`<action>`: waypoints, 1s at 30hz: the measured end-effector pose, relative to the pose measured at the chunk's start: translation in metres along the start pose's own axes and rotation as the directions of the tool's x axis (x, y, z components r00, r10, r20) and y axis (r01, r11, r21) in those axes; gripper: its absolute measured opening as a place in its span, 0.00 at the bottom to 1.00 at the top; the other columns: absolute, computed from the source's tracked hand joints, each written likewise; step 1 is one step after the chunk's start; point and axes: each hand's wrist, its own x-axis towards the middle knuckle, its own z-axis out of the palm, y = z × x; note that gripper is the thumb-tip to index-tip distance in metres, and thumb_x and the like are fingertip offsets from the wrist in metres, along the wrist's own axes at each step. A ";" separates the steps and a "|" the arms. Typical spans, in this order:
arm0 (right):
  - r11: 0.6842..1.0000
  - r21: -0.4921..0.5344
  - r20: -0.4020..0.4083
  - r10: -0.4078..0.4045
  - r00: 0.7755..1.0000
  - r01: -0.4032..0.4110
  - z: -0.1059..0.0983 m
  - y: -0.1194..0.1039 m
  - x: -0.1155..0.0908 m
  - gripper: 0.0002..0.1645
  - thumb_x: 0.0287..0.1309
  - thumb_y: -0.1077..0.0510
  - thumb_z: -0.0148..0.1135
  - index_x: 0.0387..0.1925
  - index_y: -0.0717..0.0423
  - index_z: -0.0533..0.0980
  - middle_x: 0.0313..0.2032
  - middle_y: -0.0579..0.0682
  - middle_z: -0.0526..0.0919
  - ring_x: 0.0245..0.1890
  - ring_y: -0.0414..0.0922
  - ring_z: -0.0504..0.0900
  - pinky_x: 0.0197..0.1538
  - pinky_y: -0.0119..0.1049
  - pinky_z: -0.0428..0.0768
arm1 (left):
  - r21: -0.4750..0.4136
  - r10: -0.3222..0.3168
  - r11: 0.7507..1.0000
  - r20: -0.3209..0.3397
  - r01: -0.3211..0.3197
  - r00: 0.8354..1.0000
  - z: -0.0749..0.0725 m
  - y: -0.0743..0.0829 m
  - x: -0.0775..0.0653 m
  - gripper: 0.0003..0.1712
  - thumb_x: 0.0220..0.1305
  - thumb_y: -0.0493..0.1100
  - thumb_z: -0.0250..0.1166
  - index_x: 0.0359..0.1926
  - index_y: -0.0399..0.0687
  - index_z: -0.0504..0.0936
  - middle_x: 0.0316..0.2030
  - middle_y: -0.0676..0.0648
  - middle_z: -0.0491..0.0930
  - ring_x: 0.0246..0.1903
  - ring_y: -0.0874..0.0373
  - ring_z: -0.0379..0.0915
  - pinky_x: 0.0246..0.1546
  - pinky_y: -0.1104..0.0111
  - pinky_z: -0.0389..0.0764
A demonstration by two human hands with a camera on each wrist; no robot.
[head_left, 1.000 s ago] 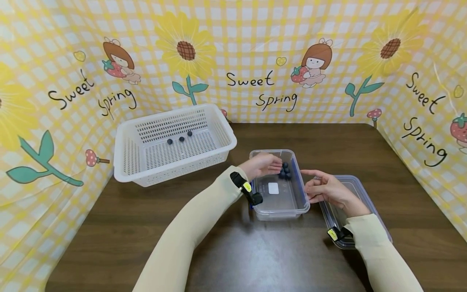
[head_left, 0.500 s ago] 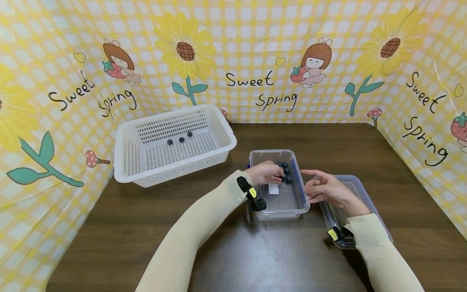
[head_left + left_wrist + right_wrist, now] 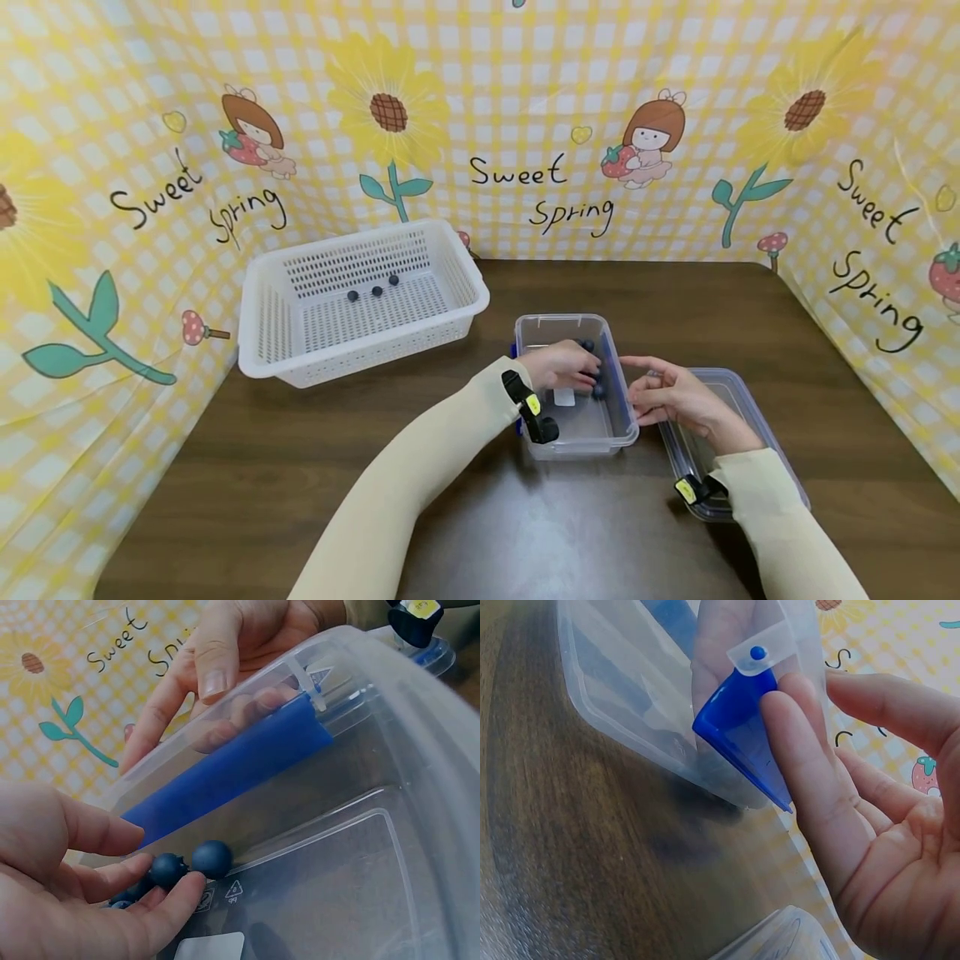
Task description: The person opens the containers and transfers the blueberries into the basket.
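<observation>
A clear plastic box (image 3: 581,427) with blue side latches stands on the table. My left hand (image 3: 562,367) reaches down inside it, fingers loosely extended among several blueberries (image 3: 212,859) by the right wall. In the left wrist view, two fingertips touch a blueberry (image 3: 168,870), while others are partly hidden behind the fingers. My right hand (image 3: 678,402) is outside the box's right wall. Its fingertips rest at the blue latch (image 3: 739,712), lightly bent and not wrapped round anything.
A white perforated basket (image 3: 390,344) with three blueberries (image 3: 377,292) in it stands at the back left. The clear lid (image 3: 738,400) lies right of the box, partly under my right forearm. A yellow checked cloth (image 3: 517,83) hangs around the table.
My left hand has moved down and to the right inside the box, and some blueberries have shifted toward the near side. The right hand has stayed at the wall.
</observation>
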 end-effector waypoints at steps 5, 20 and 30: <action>1.000 -0.003 0.017 -0.008 1.000 0.008 0.000 0.002 -0.002 0.30 0.64 0.75 0.55 0.63 0.48 0.70 0.35 0.51 0.84 0.31 0.45 0.86 0.38 0.41 0.88 | 0.001 0.029 1.000 0.017 -0.029 0.999 -0.011 -0.037 0.072 0.09 0.65 0.27 0.58 0.45 0.32 0.79 0.37 0.41 0.76 0.34 0.50 0.77 0.33 0.67 0.85; 1.000 -0.018 0.000 -0.005 1.000 0.005 0.000 0.000 -0.001 0.31 0.65 0.73 0.56 0.66 0.52 0.67 0.35 0.51 0.83 0.31 0.45 0.86 0.38 0.40 0.88 | 0.086 0.081 0.992 0.073 -0.088 0.994 0.010 0.017 -0.052 0.16 0.73 0.27 0.53 0.57 0.22 0.74 0.26 0.47 0.74 0.25 0.60 0.71 0.26 0.76 0.76; 1.000 -0.007 0.010 -0.010 1.000 0.010 0.000 0.002 0.000 0.30 0.64 0.74 0.56 0.64 0.49 0.69 0.35 0.51 0.84 0.31 0.44 0.86 0.38 0.40 0.88 | 0.049 0.131 0.990 0.089 -0.136 0.987 0.003 0.022 -0.053 0.18 0.73 0.27 0.53 0.60 0.21 0.72 0.30 0.46 0.75 0.28 0.60 0.74 0.32 0.75 0.79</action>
